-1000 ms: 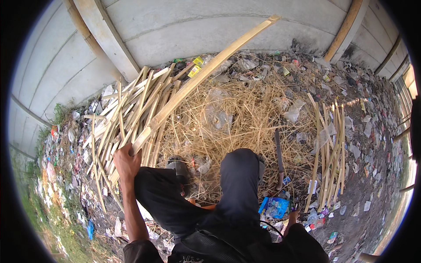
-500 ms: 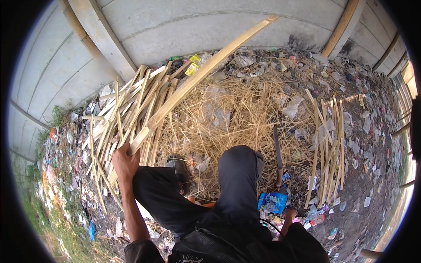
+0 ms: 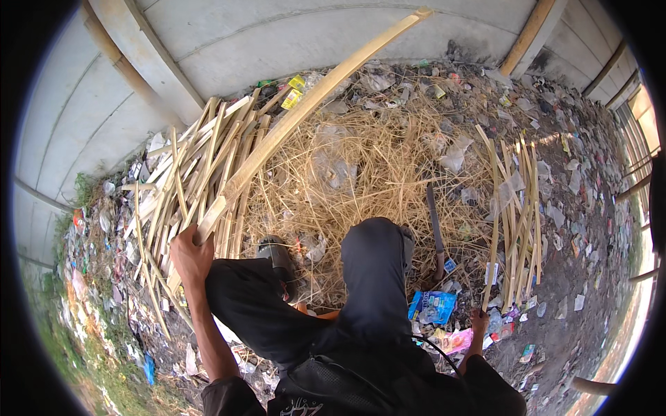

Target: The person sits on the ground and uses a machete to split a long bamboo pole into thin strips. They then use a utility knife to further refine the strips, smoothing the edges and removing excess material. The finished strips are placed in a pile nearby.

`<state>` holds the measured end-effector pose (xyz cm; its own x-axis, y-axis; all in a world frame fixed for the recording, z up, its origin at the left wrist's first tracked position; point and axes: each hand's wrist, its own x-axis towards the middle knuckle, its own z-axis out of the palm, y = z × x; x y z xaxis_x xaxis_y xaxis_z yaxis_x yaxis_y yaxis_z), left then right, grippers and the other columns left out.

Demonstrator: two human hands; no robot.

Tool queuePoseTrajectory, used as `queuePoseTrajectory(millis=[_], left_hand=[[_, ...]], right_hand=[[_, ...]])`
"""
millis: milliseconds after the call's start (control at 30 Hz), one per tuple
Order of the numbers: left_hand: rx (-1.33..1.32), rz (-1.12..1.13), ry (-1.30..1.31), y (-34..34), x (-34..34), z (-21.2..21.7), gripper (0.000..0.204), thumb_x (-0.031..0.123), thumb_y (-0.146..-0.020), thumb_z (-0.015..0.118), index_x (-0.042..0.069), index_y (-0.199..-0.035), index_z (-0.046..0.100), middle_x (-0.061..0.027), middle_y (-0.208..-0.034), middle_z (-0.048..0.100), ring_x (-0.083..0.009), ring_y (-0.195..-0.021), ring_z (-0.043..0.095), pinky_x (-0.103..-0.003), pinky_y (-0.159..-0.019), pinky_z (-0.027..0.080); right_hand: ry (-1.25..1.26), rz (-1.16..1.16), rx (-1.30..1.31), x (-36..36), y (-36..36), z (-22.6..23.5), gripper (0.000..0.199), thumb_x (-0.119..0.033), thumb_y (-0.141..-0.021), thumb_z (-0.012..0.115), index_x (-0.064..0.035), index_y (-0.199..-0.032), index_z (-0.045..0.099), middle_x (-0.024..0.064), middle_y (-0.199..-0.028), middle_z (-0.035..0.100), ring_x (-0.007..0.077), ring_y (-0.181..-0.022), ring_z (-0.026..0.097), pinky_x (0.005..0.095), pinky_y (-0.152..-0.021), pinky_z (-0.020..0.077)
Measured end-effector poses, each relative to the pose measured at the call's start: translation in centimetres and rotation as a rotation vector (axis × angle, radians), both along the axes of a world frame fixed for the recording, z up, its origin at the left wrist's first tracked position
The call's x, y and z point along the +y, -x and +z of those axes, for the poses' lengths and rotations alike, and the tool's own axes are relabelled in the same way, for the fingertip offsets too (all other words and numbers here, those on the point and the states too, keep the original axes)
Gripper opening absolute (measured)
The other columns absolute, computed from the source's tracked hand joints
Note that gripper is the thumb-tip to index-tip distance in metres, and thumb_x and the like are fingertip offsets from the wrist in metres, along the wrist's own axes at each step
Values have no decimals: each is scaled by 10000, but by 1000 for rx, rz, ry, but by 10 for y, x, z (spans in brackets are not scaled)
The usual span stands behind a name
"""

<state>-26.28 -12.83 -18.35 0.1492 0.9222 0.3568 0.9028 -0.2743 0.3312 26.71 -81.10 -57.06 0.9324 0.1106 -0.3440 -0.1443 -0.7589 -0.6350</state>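
Note:
My left hand (image 3: 192, 258) is closed around the near end of a long, wide bamboo strip (image 3: 284, 125). The strip slants up to the far right, reaching in front of the wall. On the right, my right hand (image 3: 479, 323) has its fingers closed at the near end of a thin bamboo strip (image 3: 489, 274), at the left side of a small pile of strips (image 3: 524, 229). A larger pile of bamboo strips (image 3: 177, 184) lies beyond my left hand, partly behind the held strip. Between my right knee and the small pile lies a machete (image 3: 435, 225) with a dark blade.
Straw-like shavings (image 3: 388, 159) cover the ground ahead of my legs. Plastic litter surrounds them, including a blue packet (image 3: 436, 306) near my right hand. A pale panel wall (image 3: 312, 35) with posts (image 3: 531, 41) closes off the far side. My bent knees (image 3: 374, 243) are between my hands.
My right hand has moved forward and right from beside the blue packet to the end of a thin strip. My left hand still holds the wide strip. The view has shifted slightly.

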Motion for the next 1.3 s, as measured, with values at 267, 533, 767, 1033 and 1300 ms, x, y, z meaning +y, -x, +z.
queuePoseTrajectory(millis=[267,533,767,1033,1300], left_hand=[[17,-38,-17,5,0,2,323,161,-752,756,-23,-664,506,-158,-546,447,-308,-485,396,-441,-518,333],[3,-3,4,15,-4,-3,333,168,-758,761,-29,-681,504,-179,-562,471,-363,-515,418,-453,-536,345],[32,-45,1,4,0,3,343,176,-773,767,-34,-685,509,-177,-560,464,-348,-503,415,-451,-528,341],[39,-46,-9,3,-1,3,340,182,-767,771,-22,-684,513,-174,-571,474,-354,-512,428,-454,-535,348],[53,-33,-15,5,-2,1,349,181,-757,781,-16,-681,503,-167,-570,476,-357,-519,436,-462,-541,351]], right_hand=[[488,-153,-801,36,5,30,228,-196,-833,723,-12,-967,734,191,-760,669,436,-788,644,550,-785,504],[528,161,95,96,50,-67,513,-494,-838,739,-65,-1115,783,243,-1219,713,427,-1136,680,523,-961,527],[191,68,-72,212,121,-11,644,-452,-760,822,-59,-1250,679,260,-1318,651,441,-1222,629,501,-1005,514],[354,290,-28,219,65,-22,658,-283,-751,816,-128,-1372,662,219,-1212,722,435,-1130,686,522,-966,559],[-269,-373,-380,165,-95,49,609,-467,-908,761,68,-1193,698,201,-1005,737,326,-839,700,438,-700,500]])
